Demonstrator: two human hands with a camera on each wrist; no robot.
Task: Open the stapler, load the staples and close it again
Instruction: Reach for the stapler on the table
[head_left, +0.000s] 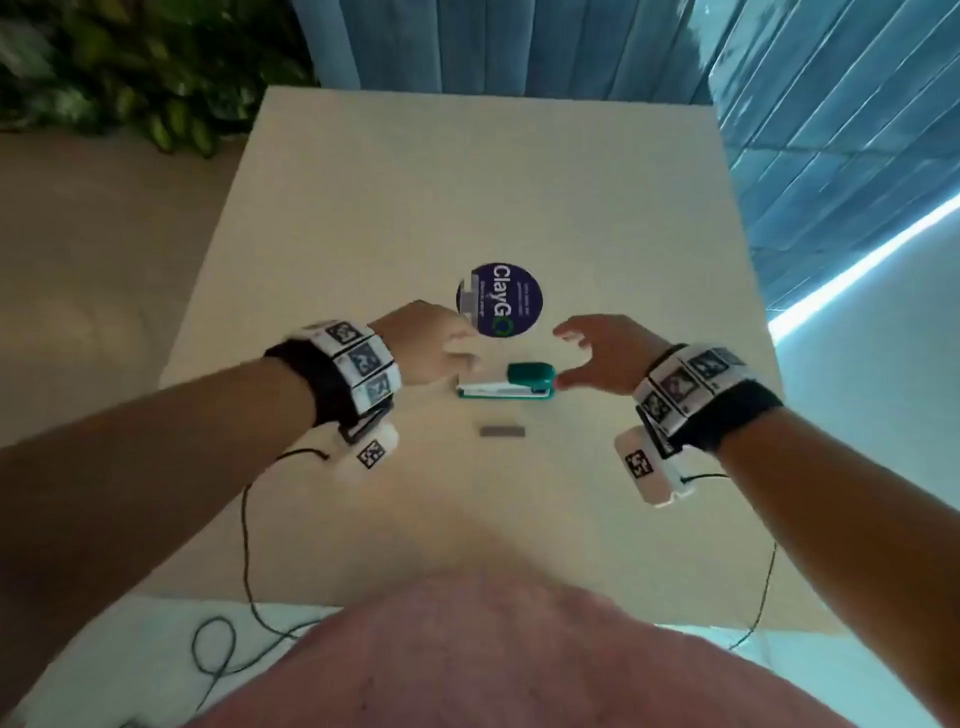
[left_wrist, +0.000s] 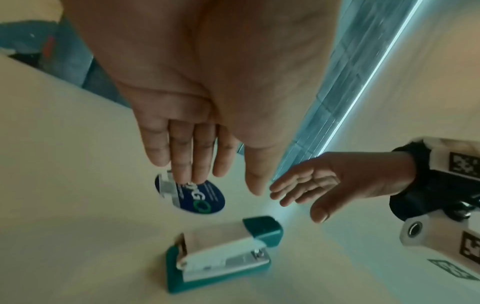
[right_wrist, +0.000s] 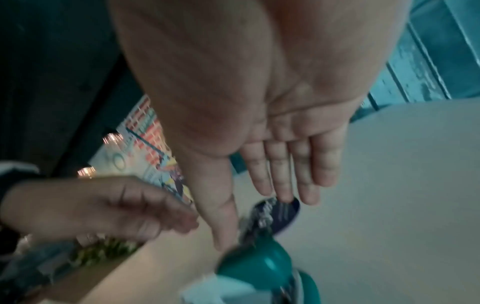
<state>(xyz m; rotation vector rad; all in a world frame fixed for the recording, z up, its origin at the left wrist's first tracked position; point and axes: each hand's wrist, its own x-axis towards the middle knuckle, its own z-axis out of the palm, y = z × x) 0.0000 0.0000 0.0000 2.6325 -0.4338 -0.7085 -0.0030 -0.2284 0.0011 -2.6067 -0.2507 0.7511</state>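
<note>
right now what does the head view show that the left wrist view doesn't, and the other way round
Only the head view shows the grey staple strip lying on the table nearer the person than the stapler, plus both forearms, the wrist bands and the plant.

Only the left wrist view shows the left hand from the palm side, fingers straight and empty, and the stapler's white top and metal front end up close.

Both show the teal stapler closed on the table, the round blue sticker, and the right hand open beside the stapler, not gripping it.

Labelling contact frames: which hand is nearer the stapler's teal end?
The right hand: its thumb reaches almost to the teal end of the stapler. The left hand hovers by the white end.
</note>
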